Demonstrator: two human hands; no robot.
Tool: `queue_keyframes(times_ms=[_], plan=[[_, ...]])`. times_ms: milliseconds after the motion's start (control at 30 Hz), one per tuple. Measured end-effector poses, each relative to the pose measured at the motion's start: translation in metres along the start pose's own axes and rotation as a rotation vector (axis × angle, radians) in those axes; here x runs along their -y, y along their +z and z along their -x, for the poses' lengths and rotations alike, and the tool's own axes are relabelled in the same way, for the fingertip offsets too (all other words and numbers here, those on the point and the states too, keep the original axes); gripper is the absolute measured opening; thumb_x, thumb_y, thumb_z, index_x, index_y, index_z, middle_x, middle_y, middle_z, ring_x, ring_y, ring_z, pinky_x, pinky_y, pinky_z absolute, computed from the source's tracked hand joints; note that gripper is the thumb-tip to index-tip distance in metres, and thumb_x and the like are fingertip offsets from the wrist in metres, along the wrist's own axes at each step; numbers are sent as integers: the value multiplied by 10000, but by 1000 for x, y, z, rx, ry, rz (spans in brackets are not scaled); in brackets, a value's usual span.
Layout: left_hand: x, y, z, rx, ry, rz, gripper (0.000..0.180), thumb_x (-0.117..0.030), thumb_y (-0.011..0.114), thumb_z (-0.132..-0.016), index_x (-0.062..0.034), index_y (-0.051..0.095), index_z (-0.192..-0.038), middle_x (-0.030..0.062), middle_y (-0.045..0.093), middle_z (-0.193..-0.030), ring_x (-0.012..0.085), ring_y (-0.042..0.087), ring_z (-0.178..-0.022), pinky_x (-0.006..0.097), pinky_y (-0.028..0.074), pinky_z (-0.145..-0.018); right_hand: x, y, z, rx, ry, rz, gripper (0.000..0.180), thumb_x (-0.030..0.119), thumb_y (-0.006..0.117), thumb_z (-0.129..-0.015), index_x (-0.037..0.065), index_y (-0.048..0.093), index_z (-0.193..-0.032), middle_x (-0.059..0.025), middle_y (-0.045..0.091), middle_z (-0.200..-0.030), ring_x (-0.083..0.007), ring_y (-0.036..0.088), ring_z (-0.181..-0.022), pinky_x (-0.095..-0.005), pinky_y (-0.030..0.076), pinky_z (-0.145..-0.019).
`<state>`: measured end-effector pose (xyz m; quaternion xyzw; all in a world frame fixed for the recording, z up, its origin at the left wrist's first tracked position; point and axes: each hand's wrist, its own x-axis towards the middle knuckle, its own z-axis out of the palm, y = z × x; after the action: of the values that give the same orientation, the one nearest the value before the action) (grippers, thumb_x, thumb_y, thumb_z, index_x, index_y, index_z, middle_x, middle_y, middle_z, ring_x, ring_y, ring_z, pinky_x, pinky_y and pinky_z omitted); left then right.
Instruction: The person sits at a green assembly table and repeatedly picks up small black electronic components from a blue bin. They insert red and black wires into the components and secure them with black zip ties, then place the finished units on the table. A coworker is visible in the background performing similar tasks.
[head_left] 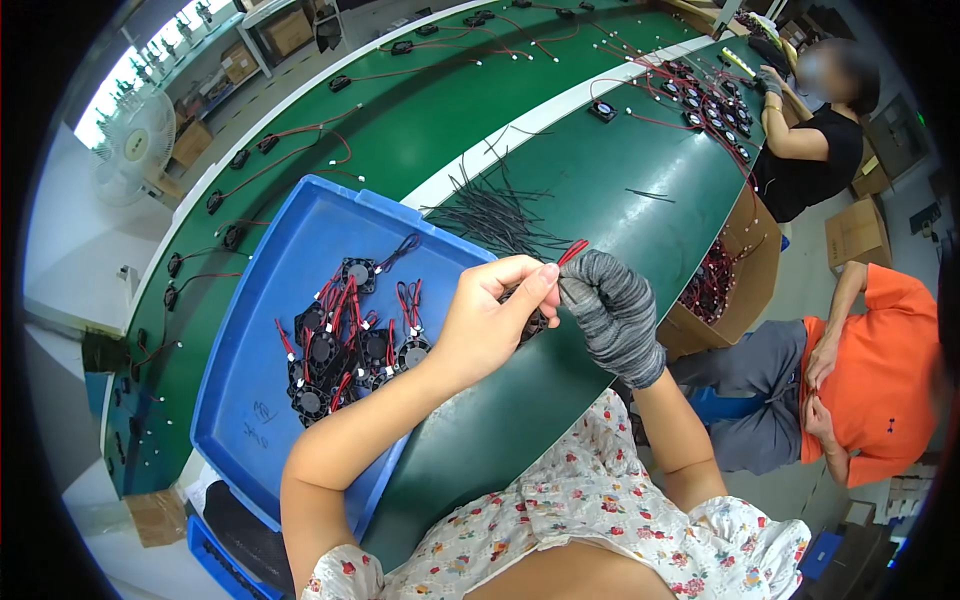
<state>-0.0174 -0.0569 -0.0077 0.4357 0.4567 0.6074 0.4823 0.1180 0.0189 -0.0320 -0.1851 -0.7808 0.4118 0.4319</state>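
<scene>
My bare left hand [490,312] and my gloved right hand [612,315] meet above the green bench, fingertips together. Between them a folded red fan cable [573,251] sticks up, pinched at the fingertips. The right hand wears a grey knitted glove and has its fingers curled. A dark small fan [537,322] shows in part below the left fingers; most of it is hidden. Just beyond the hands lies a loose pile of thin black ties [495,215]. Left of them, a blue tray [250,330] holds several small black fans [325,348] with bundled red and black cables.
A green conveyor belt [420,110] with spaced fans runs along the far side. More fans [705,105] lie heaped at the far right, near a person in black [815,150]. A cardboard box [735,290] and a person in orange [885,375] are on the right.
</scene>
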Motion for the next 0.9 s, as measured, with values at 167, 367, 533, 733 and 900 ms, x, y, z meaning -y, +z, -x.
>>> queue_keyframes(times_ms=[167,367,533,733,900], plan=[[-10,3,3,-64,206,-372,211,-130,498,-872,23,568,-744,18,552,-656,64,511,-603,202,417,-566,15,7,-2,8,219,-459,71,54,560,-803,22,529,-857,-36,565,-745,-90,537,-668,-237,458,-613],[6,-1,0,-73,188,-205,173,-130,506,-872,10,547,-781,20,536,-662,73,515,-598,214,440,-574,21,-1,-11,84,338,-475,39,46,544,-814,24,516,-829,-22,560,-713,-69,521,-641,-209,440,-572],[4,0,-2,-101,183,-156,119,-110,516,-863,8,517,-875,26,540,-684,77,532,-618,220,454,-585,20,-1,-12,73,349,-393,44,66,546,-820,32,519,-822,-7,563,-719,-54,510,-615,-198,425,-543],[-4,-1,-3,-212,168,-79,114,-77,551,-833,25,554,-884,34,572,-747,66,537,-660,199,451,-617,28,5,-14,-12,416,-593,109,108,556,-817,23,554,-885,-19,563,-724,-74,516,-574,-206,431,-542],[-1,-2,-2,-181,252,-64,127,-78,559,-828,29,559,-897,30,578,-780,70,542,-681,203,449,-628,18,-2,-10,149,481,-615,179,169,527,-833,12,568,-909,-39,571,-738,-95,535,-568,-224,448,-544]])
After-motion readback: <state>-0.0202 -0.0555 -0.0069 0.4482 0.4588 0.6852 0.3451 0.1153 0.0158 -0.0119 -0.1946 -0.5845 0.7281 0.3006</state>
